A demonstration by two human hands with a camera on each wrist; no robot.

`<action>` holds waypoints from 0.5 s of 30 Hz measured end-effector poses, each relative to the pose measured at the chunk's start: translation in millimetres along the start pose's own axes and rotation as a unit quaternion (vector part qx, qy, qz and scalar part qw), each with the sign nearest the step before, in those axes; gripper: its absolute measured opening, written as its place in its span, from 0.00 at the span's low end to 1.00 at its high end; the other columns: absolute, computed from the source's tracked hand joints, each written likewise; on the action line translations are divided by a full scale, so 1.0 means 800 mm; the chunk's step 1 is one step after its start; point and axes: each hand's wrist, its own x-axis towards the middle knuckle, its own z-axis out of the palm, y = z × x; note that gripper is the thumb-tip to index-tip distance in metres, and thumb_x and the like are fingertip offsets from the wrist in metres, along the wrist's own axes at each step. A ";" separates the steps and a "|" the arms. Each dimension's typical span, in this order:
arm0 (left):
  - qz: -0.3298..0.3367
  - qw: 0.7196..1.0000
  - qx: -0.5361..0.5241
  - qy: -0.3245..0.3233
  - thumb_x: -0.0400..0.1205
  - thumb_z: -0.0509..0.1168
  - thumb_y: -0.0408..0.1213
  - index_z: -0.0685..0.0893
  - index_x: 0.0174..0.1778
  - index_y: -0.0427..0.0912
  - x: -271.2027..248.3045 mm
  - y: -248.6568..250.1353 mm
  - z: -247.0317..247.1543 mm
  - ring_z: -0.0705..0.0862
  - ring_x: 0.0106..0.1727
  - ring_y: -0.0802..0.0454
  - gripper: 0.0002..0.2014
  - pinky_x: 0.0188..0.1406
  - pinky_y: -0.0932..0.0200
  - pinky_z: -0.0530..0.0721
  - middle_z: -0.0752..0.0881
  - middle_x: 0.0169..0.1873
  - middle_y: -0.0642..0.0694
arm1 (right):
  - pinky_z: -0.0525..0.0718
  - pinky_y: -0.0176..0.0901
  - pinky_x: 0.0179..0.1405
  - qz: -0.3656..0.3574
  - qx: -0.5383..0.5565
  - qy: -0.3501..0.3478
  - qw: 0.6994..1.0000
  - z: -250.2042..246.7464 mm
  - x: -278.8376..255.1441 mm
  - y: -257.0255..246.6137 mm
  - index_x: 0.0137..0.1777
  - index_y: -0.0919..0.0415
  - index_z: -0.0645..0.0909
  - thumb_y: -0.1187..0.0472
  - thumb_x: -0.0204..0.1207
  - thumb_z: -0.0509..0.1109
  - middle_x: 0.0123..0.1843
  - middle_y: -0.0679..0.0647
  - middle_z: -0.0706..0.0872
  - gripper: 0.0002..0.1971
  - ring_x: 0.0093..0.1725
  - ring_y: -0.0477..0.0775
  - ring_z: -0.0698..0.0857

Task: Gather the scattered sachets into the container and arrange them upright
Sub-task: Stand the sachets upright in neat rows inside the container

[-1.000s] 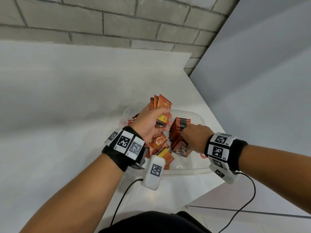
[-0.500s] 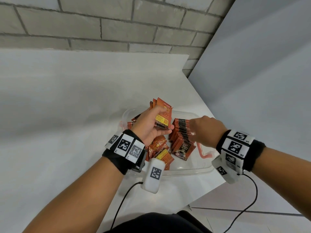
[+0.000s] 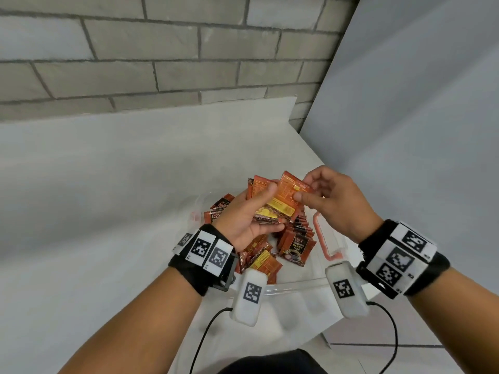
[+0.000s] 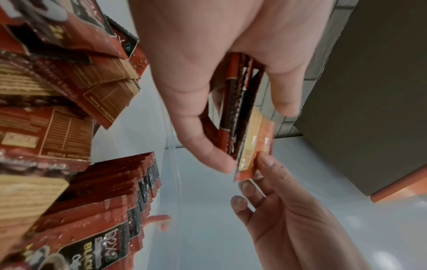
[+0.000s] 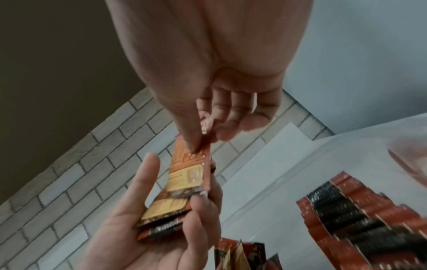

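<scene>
While the left hand (image 3: 244, 217) grips a sachet stack (image 3: 272, 209) above the container (image 3: 297, 283), the right hand (image 3: 334, 201) pinches its top sachet (image 3: 293, 191).

Inside the container (image 3: 293, 286), loose sachets (image 3: 260, 261) crowded the side under my left hand (image 3: 243, 220); the upright row (image 3: 297, 238) stood mid-tub, leaving bare floor open toward the right wall.

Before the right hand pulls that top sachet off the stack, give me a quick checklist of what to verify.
1. Right hand pinches the top sachet: ok.
2. Left hand holds the stack: ok.
3. Only one sachet pinched: cannot tell.
4. Upright row standing in the container: ok.
5. All sachets upright: not ok, loose sachets lie flat.
</scene>
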 end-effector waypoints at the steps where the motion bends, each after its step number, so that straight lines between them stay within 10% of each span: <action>1: 0.003 1.000 -0.004 0.005 0.71 0.67 0.50 0.82 0.58 0.43 0.000 0.001 0.000 0.88 0.46 0.46 0.22 0.50 0.46 0.86 0.89 0.45 0.43 | 0.82 0.46 0.41 -0.026 -0.007 0.033 0.999 -0.001 -0.001 0.001 0.40 0.51 0.77 0.62 0.71 0.77 0.39 0.51 0.85 0.10 0.36 0.51 0.81; 8: 0.028 0.999 -0.021 0.013 0.78 0.64 0.25 0.81 0.60 0.37 0.001 -0.002 0.006 0.87 0.51 0.43 0.14 0.46 0.46 0.88 0.88 0.49 0.39 | 0.69 0.26 0.46 -0.144 -0.160 -0.077 0.974 0.019 -0.029 0.011 0.48 0.50 0.83 0.57 0.66 0.81 0.48 0.47 0.77 0.12 0.48 0.41 0.76; 15: 0.017 1.000 0.006 -0.004 0.77 0.63 0.19 0.81 0.56 0.45 0.003 -0.005 0.004 0.88 0.50 0.45 0.18 0.48 0.45 0.88 0.89 0.48 0.42 | 0.71 0.25 0.44 -0.085 -0.174 0.012 0.981 -0.002 -0.013 0.006 0.67 0.51 0.78 0.54 0.74 0.74 0.57 0.45 0.79 0.21 0.50 0.42 0.77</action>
